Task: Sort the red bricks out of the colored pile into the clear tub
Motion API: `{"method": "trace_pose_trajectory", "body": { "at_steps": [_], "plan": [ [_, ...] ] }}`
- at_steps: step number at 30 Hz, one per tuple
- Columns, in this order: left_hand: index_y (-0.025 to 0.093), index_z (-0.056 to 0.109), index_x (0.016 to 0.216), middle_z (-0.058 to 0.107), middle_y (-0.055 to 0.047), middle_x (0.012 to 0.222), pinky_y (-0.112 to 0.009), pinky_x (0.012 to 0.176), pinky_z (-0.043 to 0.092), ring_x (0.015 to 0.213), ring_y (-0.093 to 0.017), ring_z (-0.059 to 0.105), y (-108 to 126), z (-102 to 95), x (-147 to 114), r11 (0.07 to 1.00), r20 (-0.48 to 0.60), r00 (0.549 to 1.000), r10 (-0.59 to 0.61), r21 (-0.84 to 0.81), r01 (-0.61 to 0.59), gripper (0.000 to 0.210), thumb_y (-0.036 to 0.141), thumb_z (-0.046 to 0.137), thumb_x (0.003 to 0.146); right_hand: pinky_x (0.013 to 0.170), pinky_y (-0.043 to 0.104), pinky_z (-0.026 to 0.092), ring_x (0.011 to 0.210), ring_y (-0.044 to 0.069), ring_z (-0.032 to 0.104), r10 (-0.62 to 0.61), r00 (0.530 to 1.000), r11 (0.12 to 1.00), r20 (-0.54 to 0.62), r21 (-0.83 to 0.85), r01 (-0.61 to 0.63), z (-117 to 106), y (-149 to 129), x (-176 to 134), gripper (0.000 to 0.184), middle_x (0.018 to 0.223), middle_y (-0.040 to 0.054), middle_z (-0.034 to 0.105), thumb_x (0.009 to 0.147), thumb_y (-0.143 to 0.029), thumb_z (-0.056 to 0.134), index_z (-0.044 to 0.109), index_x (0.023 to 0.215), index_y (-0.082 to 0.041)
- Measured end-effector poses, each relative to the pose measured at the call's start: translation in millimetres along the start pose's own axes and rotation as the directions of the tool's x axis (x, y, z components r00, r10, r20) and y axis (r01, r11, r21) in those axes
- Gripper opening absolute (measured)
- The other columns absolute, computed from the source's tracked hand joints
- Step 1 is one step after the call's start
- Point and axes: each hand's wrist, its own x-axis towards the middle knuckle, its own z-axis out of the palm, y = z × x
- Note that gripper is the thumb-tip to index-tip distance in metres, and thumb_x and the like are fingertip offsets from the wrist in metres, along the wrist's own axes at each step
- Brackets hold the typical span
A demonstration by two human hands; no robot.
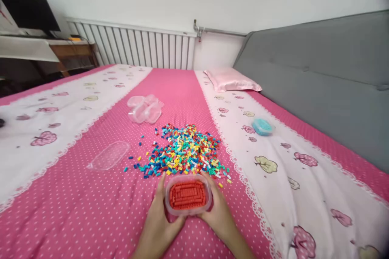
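Between my two hands is a clear plastic container (207, 206) filled with red building bricks (187, 195), laid in neat nested rows. My left hand (159, 216) grips its left side, thumb at the near edge. On the opposite side my right hand (219, 212) holds it the same way. Just beyond the container spreads a loose pile of small multicoloured building bricks (185, 149) on the pink bedspread (173, 84). A clear lid (110, 155) lies flat to the left of the pile.
Several clear containers and lids (146, 109) lie grouped behind the pile at left. A container of light-blue pieces (262, 127) sits on the right. Farther back are a pink pillow (231, 79), a grey headboard (319, 72), a white radiator (133, 44) and a monitor (30, 11) on a desk.
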Motion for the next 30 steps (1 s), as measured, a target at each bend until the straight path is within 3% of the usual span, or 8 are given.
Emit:
{"method": "trace_pose_trajectory", "body": {
  "at_steps": [7, 12, 15, 19, 21, 24, 27, 30],
  "plan": [
    [0.024, -0.001, 0.157, 0.055, -0.014, 0.139, -0.049, 0.108, 0.047, 0.126, -0.029, 0.058, -1.7, 0.2, -1.4, 0.998, -0.025, 1.000, 0.018, 0.059, -0.016, 0.099, 0.033, 0.067, 0.085, 0.109, 0.043, 0.045, 0.129, 0.028, 0.055, -0.015, 1.000, 0.999, 0.015, 0.043, 0.014, -1.8, -8.1, 3.1, 0.099, 0.142, 0.0100, 0.056, 0.065, -0.035, 0.089, 0.037, 0.149, -0.031],
    [0.023, 0.012, 0.154, 0.053, -0.016, 0.141, -0.052, 0.108, 0.046, 0.128, -0.031, 0.056, -10.0, 0.8, 1.0, 0.997, -0.020, 0.998, 0.060, 0.058, -0.059, 0.089, 0.035, 0.066, 0.085, 0.109, 0.044, 0.044, 0.129, 0.028, 0.055, -0.003, 1.000, 1.000, 0.005, 0.031, 0.003, -2.8, -8.4, 4.8, 0.102, 0.141, 0.0107, 0.056, 0.065, -0.041, 0.088, 0.035, 0.151, -0.031],
    [0.023, 0.023, 0.149, 0.052, -0.016, 0.140, -0.054, 0.108, 0.045, 0.128, -0.032, 0.056, -12.1, -1.1, 5.2, 0.995, -0.028, 0.996, 0.085, 0.060, -0.083, 0.082, 0.038, 0.069, 0.083, 0.111, 0.046, 0.042, 0.130, 0.030, 0.053, -0.029, 0.999, 1.000, 0.031, 0.007, 0.028, -5.9, -10.5, 5.3, 0.099, 0.143, 0.0116, 0.055, 0.064, -0.050, 0.087, 0.038, 0.149, -0.030],
    [0.025, 0.019, 0.150, 0.055, -0.015, 0.137, -0.054, 0.106, 0.047, 0.124, -0.031, 0.059, -13.7, -5.1, 7.9, 0.998, -0.015, 0.998, 0.058, 0.005, -0.058, 0.086, 0.040, 0.070, 0.083, 0.117, 0.049, 0.033, 0.139, 0.032, 0.043, -0.094, 0.993, 0.993, 0.073, -0.059, 0.099, -7.8, -12.2, -2.6, 0.095, 0.150, 0.0124, 0.046, 0.071, -0.068, 0.073, 0.037, 0.149, -0.028],
    [0.026, 0.018, 0.151, 0.053, -0.015, 0.140, -0.054, 0.107, 0.047, 0.128, -0.031, 0.056, -15.3, -7.3, 6.4, 0.997, -0.026, 0.997, 0.071, 0.013, -0.070, 0.082, 0.038, 0.067, 0.086, 0.116, 0.050, 0.033, 0.139, 0.030, 0.043, -0.119, 0.993, 0.989, 0.023, -0.082, 0.121, -7.7, -10.7, -8.2, 0.078, 0.150, 0.0115, 0.046, 0.087, -0.069, 0.054, 0.034, 0.150, -0.029],
    [0.026, 0.022, 0.151, 0.050, -0.016, 0.143, -0.054, 0.106, 0.048, 0.131, -0.033, 0.053, -19.1, -11.6, 3.0, 0.989, -0.082, 0.990, 0.117, 0.095, -0.109, 0.078, 0.038, 0.065, 0.086, 0.106, 0.046, 0.043, 0.124, 0.025, 0.054, -0.111, 0.977, 0.990, -0.184, -0.101, 0.094, -12.5, -6.7, -7.5, 0.051, 0.135, 0.0104, 0.056, 0.102, -0.053, 0.030, 0.038, 0.146, -0.028],
    [0.025, 0.023, 0.151, 0.052, -0.016, 0.140, -0.052, 0.100, 0.052, 0.125, -0.033, 0.058, -22.5, -17.0, 2.1, 0.982, -0.116, 0.984, 0.135, 0.145, -0.118, 0.078, 0.040, 0.064, 0.086, 0.098, 0.044, 0.048, 0.110, 0.024, 0.058, -0.100, 0.914, 0.972, -0.394, -0.235, 0.005, -26.2, -3.7, 14.8, 0.039, 0.118, 0.0098, 0.062, 0.101, -0.043, 0.039, 0.049, 0.133, -0.025],
    [0.024, 0.025, 0.150, 0.056, -0.014, 0.136, -0.051, 0.099, 0.053, 0.121, -0.032, 0.061, -23.5, -20.7, 4.6, 0.979, -0.125, 0.982, 0.140, 0.167, -0.118, 0.077, 0.038, 0.064, 0.085, 0.105, 0.050, 0.041, 0.118, 0.028, 0.054, -0.166, 0.918, 0.870, -0.360, -0.492, -0.035, -38.6, 1.3, 51.8, 0.040, 0.121, 0.0122, 0.062, 0.094, -0.044, 0.050, 0.057, 0.127, -0.021]
  ]
}}
